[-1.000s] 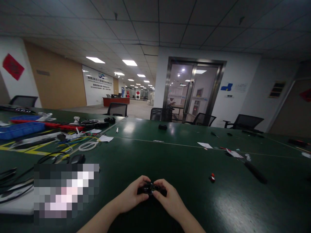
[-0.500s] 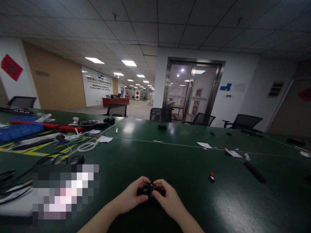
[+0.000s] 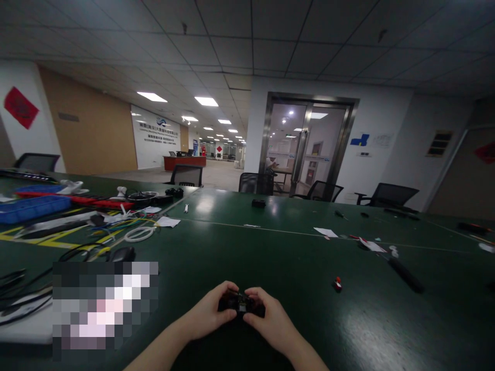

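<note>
Between my two hands, low in the middle of the head view, is a small black device (image 3: 242, 304) with a paler patch at its centre. Its exact kind is too dark to make out. My left hand (image 3: 212, 312) grips its left end, thumb in front and fingers behind. At its right end my right hand (image 3: 271, 315) is closed in the same way. Both palms hide the device's ends. Under the hands lies the dark green table (image 3: 294, 268). A small red and white piece (image 3: 337, 284) rests on the table to the right of my right hand.
Cables, a blue tray (image 3: 34, 208), a white coiled cord (image 3: 139, 234) and a computer mouse (image 3: 122, 254) crowd the left side. A black-handled tool (image 3: 405, 274) and paper scraps (image 3: 325, 232) lie to the right. A black box (image 3: 258, 203) stands farther back.
My right thumb has shifted from the middle of the device toward its right end, baring the pale centre patch. My left hand stays about where it was.
</note>
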`<control>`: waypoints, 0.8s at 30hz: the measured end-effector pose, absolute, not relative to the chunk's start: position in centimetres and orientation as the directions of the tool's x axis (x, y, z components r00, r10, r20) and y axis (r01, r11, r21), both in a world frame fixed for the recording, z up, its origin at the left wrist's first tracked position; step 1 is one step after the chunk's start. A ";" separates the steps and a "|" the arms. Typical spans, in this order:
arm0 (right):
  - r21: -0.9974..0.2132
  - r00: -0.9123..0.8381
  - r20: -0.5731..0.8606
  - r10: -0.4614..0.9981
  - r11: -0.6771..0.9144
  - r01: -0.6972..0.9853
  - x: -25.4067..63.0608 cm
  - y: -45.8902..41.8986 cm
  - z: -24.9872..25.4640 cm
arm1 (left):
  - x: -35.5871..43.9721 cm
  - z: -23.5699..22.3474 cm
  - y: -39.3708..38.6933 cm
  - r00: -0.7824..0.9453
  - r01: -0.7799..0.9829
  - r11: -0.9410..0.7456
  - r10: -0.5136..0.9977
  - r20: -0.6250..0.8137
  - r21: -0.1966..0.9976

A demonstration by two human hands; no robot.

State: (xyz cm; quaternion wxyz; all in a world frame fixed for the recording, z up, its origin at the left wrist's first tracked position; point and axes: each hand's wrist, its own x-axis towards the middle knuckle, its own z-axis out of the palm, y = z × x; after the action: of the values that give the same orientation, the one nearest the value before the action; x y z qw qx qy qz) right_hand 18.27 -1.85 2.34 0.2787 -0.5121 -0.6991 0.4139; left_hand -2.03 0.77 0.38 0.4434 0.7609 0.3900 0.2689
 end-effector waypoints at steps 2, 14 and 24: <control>-0.847 -0.315 -0.037 0.948 0.138 0.514 18.2 -1.9 2.5 | -2.1 0.3 0.8 0.520 0.401 -0.291 0.853 0.046 0.869; -0.762 -0.262 -0.039 0.964 0.141 0.632 18.5 -1.8 1.7 | -2.6 1.2 0.5 0.486 0.621 -0.407 0.871 0.079 0.670; -0.768 -0.262 -0.052 0.964 0.129 0.628 18.6 -1.9 2.2 | -2.6 2.0 0.2 0.524 0.596 -0.427 0.849 0.074 0.680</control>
State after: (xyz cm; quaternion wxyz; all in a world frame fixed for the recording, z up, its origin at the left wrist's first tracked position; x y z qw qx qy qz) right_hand 18.56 -1.90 2.20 0.2389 -0.5584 -0.7124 0.3516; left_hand -2.61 0.18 2.02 0.3029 0.8186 0.4413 0.2082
